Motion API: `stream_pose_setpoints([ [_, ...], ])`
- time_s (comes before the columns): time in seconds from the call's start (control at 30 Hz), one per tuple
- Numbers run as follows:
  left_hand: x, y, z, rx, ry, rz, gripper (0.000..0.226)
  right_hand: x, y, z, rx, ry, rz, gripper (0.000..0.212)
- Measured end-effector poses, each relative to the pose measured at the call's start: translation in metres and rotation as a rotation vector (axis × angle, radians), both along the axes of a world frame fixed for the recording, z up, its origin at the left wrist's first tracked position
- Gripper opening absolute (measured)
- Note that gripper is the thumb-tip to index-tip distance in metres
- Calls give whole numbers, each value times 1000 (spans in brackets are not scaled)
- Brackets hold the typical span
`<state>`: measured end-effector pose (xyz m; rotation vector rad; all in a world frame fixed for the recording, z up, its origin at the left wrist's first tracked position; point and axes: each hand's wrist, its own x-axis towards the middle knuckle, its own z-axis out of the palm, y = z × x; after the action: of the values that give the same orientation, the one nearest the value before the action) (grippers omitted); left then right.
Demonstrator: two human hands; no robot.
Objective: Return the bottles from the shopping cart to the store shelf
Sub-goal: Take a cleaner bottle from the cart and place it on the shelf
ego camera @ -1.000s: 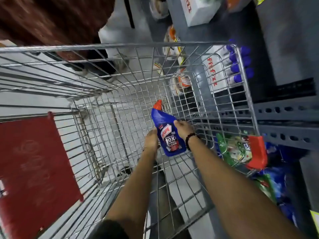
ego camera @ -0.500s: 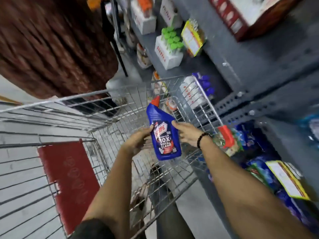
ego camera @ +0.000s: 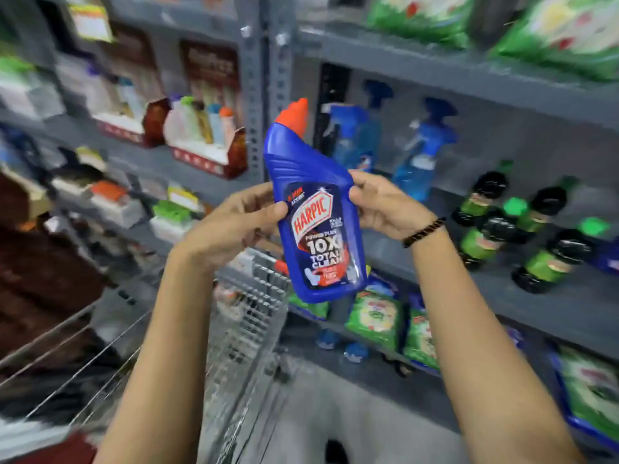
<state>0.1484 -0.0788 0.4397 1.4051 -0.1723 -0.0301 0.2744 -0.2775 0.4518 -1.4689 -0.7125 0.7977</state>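
Gripping blue bottle [ego camera: 316, 226], left hand [ego camera: 234, 226], right hand [ego camera: 385, 205], fingers [ego camera: 268, 209] closed

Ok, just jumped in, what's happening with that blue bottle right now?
A person holds the blue Harpic bottle in the air with both hands, left hand and right hand gripping its sides. It is above the shopping cart and in front of the grey shelf of green bottles and spray bottles, not yet set down.
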Motion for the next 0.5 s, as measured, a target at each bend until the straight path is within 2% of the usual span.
stream_pose_setpoints([
  [0.1,27,-63,25,58,-71,-179,30,-4,-87,23,48,-88,-133,75],
  [0.2,55,-143,36,110,-112,-314,33,-6,-179,27,69,-130,-276,69],
  [0.27,76,-199,32,154,-132,-412,38,-8,-241,24,73,-117,-358,70],
  [0.33,97,-255,22,178,-123,-473,31,-11,-301,19,54,-108,-426,71],
  [0.43,126,-341,5,187,-80,-540,30,-7,-387,4,8,-84,-520,86],
  [0.5,145,-394,-8,199,-51,-567,30,1,-440,-8,-10,-51,-567,78],
])
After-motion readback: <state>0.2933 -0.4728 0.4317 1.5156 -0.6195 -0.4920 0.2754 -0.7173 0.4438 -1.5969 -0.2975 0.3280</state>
